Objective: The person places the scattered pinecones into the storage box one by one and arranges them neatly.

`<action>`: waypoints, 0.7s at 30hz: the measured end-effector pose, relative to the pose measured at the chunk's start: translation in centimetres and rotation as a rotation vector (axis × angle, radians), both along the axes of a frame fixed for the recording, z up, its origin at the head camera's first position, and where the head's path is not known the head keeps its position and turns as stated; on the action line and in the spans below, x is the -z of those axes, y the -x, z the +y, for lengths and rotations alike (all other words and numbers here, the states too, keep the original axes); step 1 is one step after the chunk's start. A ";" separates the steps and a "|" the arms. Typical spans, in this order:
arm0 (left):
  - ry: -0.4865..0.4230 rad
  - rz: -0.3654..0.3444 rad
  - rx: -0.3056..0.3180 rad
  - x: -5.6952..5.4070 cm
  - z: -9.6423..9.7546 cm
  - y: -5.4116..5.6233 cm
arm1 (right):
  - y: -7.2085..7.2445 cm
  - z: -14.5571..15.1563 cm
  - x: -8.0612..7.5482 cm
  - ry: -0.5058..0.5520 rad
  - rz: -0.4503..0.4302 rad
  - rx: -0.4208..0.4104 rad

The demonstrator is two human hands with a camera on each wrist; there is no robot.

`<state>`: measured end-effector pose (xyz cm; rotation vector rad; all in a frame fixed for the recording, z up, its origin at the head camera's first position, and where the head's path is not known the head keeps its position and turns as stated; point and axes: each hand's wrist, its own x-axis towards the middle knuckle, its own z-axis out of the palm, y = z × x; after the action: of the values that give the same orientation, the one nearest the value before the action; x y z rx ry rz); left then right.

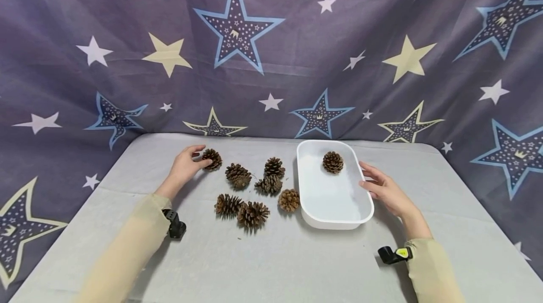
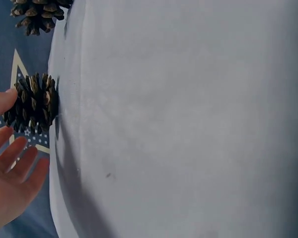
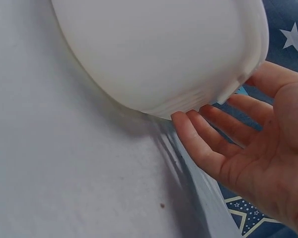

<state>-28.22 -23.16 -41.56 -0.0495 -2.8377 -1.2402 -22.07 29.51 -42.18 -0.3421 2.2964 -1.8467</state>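
Observation:
My left hand (image 1: pixel 185 165) is at a brown pine cone (image 1: pixel 212 159) at the back left of the table. Its thumb overlaps the cone's near side, while the other fingers are spread beside it; the left wrist view shows the thumb tip and index fingertip right at the scales of the cone (image 2: pixel 32 104). At the right, my right hand (image 1: pixel 388 192) holds the side of a white plastic tub (image 1: pixel 335 223). The thumb is at the rim and the fingertips (image 3: pixel 181 121) are against the outer wall. One pine cone (image 1: pixel 333 162) lies inside the tub, toward its far end.
Between the left hand and the tub, several more pine cones lie in loose groups, including one pine cone (image 1: pixel 289 200) close against the tub's left wall. A grey cloth covers the table (image 1: pixel 271 265). Behind it hangs a dark curtain (image 1: pixel 292 34) with stars.

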 end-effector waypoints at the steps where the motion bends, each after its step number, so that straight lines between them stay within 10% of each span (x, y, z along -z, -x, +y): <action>1: -0.013 -0.008 -0.001 0.0 0.0 0.1 | 0.0 0.0 0.0 0.001 0.001 -0.002; 21: -0.086 -0.040 0.018 0.9 0.6 0.6 | -0.2 -0.2 -0.1 0.022 0.003 -0.004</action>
<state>-28.85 -22.58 -42.48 -0.0472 -2.8195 -1.3809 -21.92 29.28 -42.10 -0.3526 2.2772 -1.8717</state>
